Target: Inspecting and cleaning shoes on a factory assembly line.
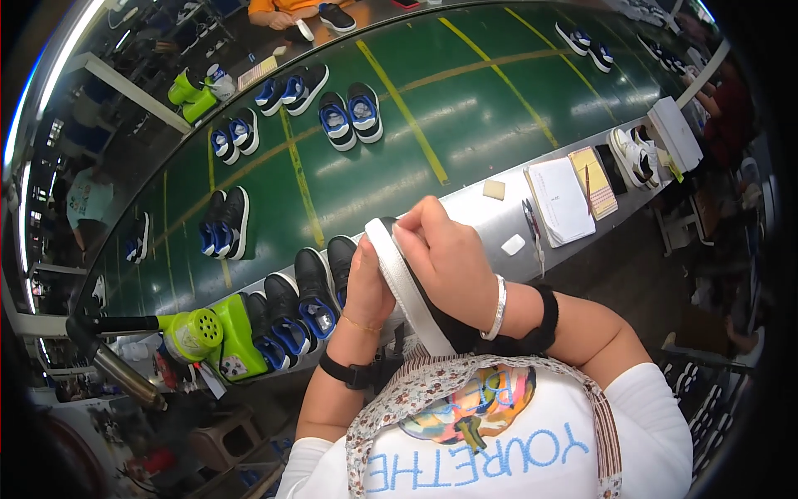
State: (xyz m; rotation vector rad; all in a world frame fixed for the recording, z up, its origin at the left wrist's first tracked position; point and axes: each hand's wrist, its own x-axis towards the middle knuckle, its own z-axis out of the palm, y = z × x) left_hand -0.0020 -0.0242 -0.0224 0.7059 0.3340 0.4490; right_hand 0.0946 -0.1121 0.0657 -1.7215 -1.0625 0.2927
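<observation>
Where visible, shoe [407, 291] apparently inside grip [451, 268]

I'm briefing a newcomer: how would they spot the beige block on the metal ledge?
Start at the green surface; a metal ledge runs along its near edge. Between the right hand and the white papers lies the beige block, not white like the piece below it in view.

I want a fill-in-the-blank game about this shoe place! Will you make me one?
1. The left hand and right hand hold a shoe whose thick sole edge is the colour ____.
2. The wide belt is ____ between its yellow lines.
3. The dark shoes standing on the belt have ____ linings.
4. The white paper lies on the person's ____ side.

Missing words: white; green; blue; right.
</observation>
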